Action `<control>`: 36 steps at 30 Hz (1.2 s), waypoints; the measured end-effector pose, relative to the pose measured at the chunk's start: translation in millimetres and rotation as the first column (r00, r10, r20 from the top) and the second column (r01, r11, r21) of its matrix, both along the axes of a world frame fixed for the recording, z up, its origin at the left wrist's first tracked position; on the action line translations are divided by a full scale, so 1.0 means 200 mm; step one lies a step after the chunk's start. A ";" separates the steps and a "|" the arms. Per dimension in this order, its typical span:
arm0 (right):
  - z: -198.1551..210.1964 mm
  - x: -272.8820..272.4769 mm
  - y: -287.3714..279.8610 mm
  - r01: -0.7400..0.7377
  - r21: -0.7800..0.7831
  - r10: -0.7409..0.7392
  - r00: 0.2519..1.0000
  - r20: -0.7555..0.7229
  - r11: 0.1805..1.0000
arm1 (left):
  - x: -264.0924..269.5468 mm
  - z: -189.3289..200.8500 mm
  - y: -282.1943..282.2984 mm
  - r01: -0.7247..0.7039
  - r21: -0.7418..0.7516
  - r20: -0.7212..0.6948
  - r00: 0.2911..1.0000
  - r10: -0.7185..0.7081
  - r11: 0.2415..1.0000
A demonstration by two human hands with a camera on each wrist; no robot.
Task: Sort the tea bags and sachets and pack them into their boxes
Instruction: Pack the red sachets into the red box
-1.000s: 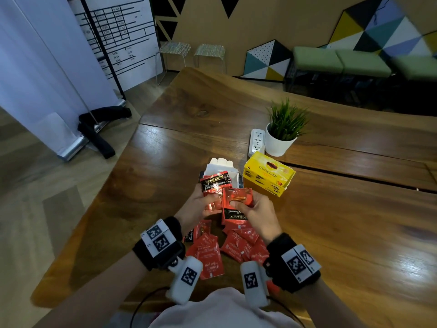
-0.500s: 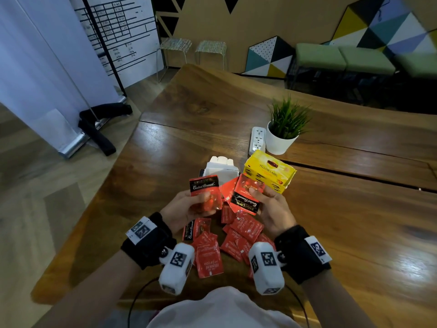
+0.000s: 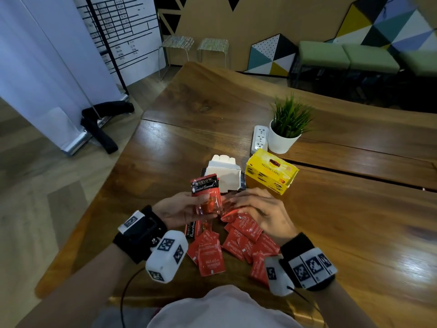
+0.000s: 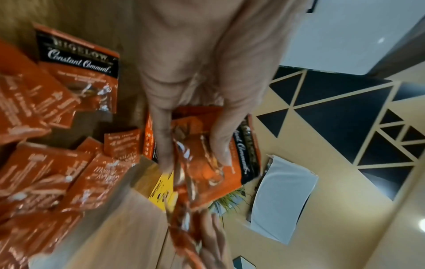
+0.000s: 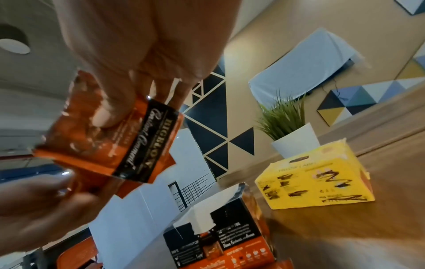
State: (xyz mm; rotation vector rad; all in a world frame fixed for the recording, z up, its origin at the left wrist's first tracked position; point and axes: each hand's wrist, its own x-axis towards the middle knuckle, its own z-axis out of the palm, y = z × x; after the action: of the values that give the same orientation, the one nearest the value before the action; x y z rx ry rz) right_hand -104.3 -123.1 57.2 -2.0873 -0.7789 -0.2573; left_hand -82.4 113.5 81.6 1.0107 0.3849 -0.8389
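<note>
Near the table's [image 3: 354,221] front edge in the head view, the left hand [image 3: 179,209] pinches an upright red Bigelow sachet [image 3: 207,192] between thumb and fingers. At its 3 o'clock the right hand [image 3: 260,209] lies palm down, fingers stretched toward that sachet; whether it grips anything cannot be told from this view. Loose red sachets [image 3: 236,242] lie scattered at 6 o'clock of both hands. At 12 o'clock stands the open dark tea box [image 3: 224,176], flaps up, and the yellow box [image 3: 272,172] sits just beside it at 3 o'clock. A potted plant [image 3: 287,129] and a white power strip [image 3: 260,138] lie beyond.

From the left wrist, the left hand's [image 4: 195,72] thumb and finger close on a red sachet [image 4: 207,172] with the black Bigelow band, while the pile of sachets [image 4: 46,172] spreads at 9 o'clock on the wood.

From the right wrist, the right hand's [image 5: 138,63] fingertips press a Bigelow sachet [image 5: 128,145], thumb on its face, so it does hold one here. The dark tea box [image 5: 218,236] sits at 5 o'clock, the yellow box [image 5: 317,182] at 3 o'clock, the plant [image 5: 287,123] behind.
</note>
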 end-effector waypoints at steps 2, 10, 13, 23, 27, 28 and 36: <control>0.01 -0.04 -0.03 0.097 0.078 -0.091 0.993 -0.071 0.992 | 0.01 -0.02 0.03 -0.106 0.044 0.098 0.990 0.101 0.993; 0.05 -0.05 -0.12 0.619 0.474 -0.103 0.668 -0.737 0.627 | -0.01 -0.04 0.11 -0.124 0.189 0.442 0.897 0.029 0.974; 0.04 -0.03 -0.08 0.707 0.467 -0.011 0.557 -0.831 0.531 | -0.03 -0.01 0.05 -0.005 0.399 0.505 0.836 -0.216 0.917; 0.06 -0.02 0.08 0.459 0.347 0.022 0.577 -0.816 0.818 | 0.02 0.03 -0.13 0.121 0.570 0.441 0.789 -0.427 0.812; 0.06 0.01 0.03 0.410 0.212 -0.119 0.647 -0.753 0.887 | 0.01 0.00 -0.11 0.072 0.364 0.405 0.886 -0.227 0.929; 0.05 0.02 0.01 0.451 0.192 -0.167 0.641 -0.749 0.871 | 0.01 0.00 -0.10 0.039 0.289 0.389 0.908 -0.154 0.957; 0.21 0.06 0.21 0.444 0.040 -0.363 0.778 -0.513 0.895 | 0.01 -0.05 -0.17 -0.066 0.063 0.271 0.961 0.047 0.996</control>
State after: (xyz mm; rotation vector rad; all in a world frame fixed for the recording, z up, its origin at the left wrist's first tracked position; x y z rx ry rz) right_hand -92.2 -80.7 99.8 -2.0192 0.0118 -0.0036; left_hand -79.5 79.2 70.8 1.1592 0.2109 -0.6283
